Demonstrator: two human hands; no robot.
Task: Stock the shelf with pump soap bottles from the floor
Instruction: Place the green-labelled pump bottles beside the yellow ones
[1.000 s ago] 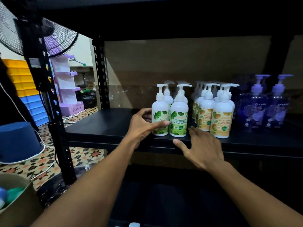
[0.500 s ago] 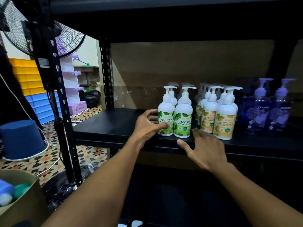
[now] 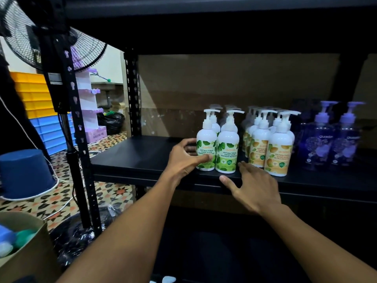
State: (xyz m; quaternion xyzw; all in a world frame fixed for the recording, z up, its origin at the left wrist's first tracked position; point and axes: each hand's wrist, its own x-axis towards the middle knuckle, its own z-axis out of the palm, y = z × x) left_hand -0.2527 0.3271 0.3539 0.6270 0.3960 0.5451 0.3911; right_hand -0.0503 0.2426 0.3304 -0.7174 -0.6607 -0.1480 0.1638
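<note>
1. Two hands at the black shelf (image 3: 132, 156): left hand (image 3: 183, 160) grips a green-label hand wash bottle (image 3: 206, 148); right hand (image 3: 253, 188) lies open just right of it.
2. Risk: a shove topples the second green-label bottle (image 3: 227, 152) beside the thumb.

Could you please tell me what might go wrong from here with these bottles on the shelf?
1. The left hand grips the front green-label bottle low down, right beside its neighbour; a sideways push could topple both.
2. The front bottles stand near the shelf edge, so a forward tug might drop one.
3. The right hand lies open close to the orange-label bottles and could bump them.
</note>
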